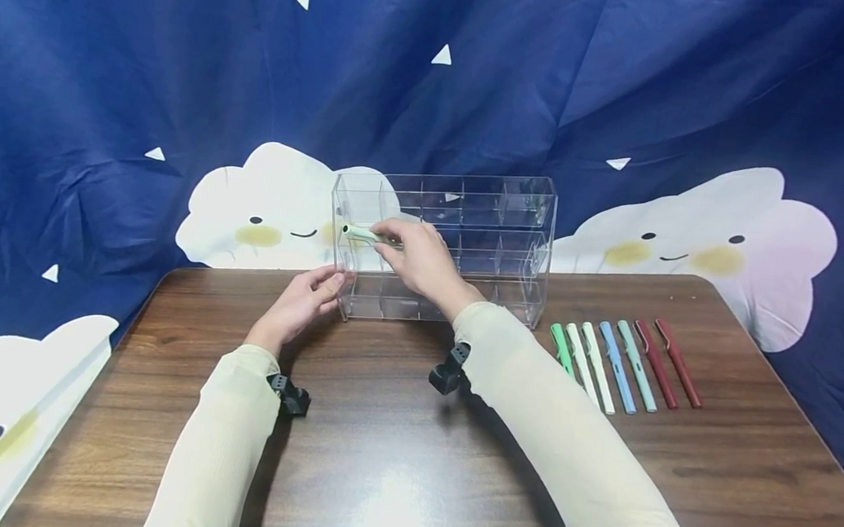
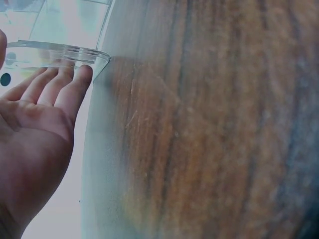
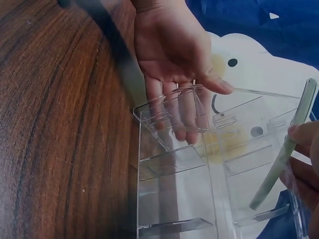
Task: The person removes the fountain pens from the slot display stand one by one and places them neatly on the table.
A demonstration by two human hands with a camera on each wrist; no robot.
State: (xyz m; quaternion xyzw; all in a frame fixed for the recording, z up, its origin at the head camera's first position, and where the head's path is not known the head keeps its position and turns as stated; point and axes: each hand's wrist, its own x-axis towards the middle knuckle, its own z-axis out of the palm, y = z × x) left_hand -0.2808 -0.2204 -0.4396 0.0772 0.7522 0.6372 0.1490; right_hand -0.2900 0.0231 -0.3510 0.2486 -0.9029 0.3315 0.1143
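A clear divided acrylic organizer (image 1: 548, 264) stands upright at the back of the table. My right hand (image 1: 425, 260) pinches a pale green pen (image 1: 359, 233) between thumb and fingers, in front of the organizer's middle level on its left side. In the right wrist view, the pen (image 3: 273, 175) slants across the compartments, partly covered by the fingers. My left hand (image 1: 303, 302) touches the organizer's lower left side. Its fingers lie nearly straight along the outer wall, as the left wrist view shows of the hand (image 2: 45, 129), with the thumb near the front edge.
On the table's right side several pens lie in a row: a green pen (image 1: 561, 347), white ones (image 1: 598, 366), blue ones (image 1: 616, 367) and dark red ones (image 1: 680, 363). A blue curtain (image 1: 477, 112) with cloud prints hangs behind the wooden table (image 1: 350, 454).
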